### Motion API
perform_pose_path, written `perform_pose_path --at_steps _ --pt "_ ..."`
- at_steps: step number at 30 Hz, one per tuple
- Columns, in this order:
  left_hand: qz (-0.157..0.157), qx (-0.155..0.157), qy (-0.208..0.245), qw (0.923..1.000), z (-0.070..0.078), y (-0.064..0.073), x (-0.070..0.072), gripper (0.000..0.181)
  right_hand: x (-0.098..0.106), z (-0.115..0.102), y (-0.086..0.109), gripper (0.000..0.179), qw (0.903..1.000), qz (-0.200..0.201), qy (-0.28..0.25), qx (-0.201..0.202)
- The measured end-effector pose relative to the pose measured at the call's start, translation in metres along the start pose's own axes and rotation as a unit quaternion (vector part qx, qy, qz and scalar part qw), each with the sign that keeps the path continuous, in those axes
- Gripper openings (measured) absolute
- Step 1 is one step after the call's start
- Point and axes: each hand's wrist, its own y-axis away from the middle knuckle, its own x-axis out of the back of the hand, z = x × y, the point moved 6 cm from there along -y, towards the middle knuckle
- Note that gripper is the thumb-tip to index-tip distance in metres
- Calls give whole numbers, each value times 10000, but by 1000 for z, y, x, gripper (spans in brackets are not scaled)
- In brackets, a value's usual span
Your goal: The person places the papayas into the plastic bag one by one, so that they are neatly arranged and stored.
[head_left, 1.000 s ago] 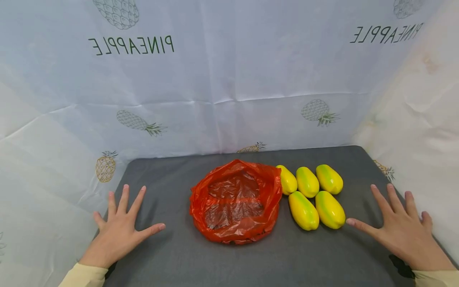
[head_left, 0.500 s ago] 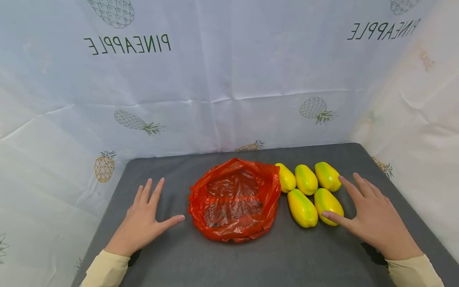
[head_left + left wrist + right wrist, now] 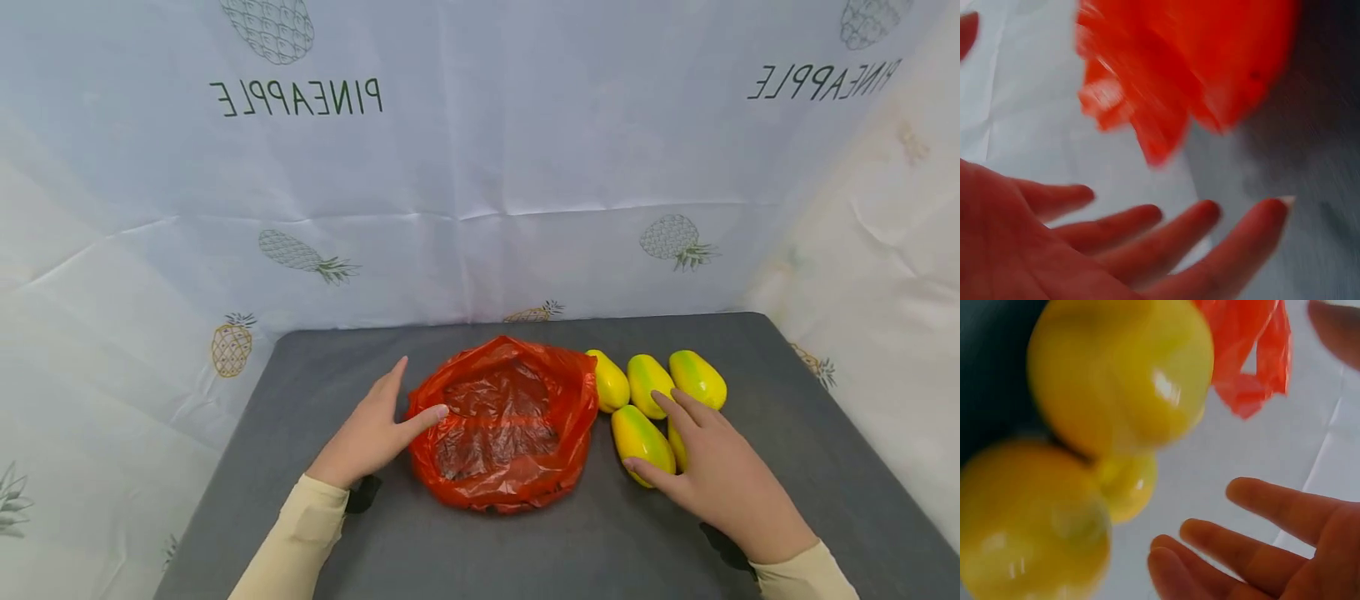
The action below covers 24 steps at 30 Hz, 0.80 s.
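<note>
A red plastic bag (image 3: 517, 493) sits on the dark table with its mouth spread wide, facing up. My left hand (image 3: 363, 442) is at the bag's left side, fingers extended, the thumb overlapping its rim in the head view. In the left wrist view the fingers (image 3: 1191, 247) are apart from the red plastic. Several yellow papayas with green streaks lie right of the bag. My right hand (image 3: 723, 479) hovers over the front ones with spread fingers, its thumb over the front-left papaya (image 3: 640, 437). It mostly hides the front-right papaya (image 3: 676, 446). Neither hand holds anything.
Behind the bag's right edge stands a partly covered papaya (image 3: 611, 383), with a back-middle papaya (image 3: 647, 379) and a back-right papaya (image 3: 697, 377) beside it. White pineapple-print cloth (image 3: 480, 167) walls the back and both sides of the grey table (image 3: 525, 558).
Both hands have moved inward from the table's sides, the left to the bag and the right over the papayas. Bag and fruit stay in place; the head view shifts slightly.
</note>
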Motion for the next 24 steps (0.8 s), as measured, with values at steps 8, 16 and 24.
perform_pose_path --at_steps 8,16,24 --pt "28 8 195 9998 7 -17 -7 100 -20 -14 -4 85 9999 -72 -20 77" --pt "95 -134 136 9998 0 -18 -13 71 -31 -18 -4 85 9998 -119 133 8" --pt "79 -250 154 9995 4 -24 -15 66 -31 -17 -5 84 9996 -19 280 71"
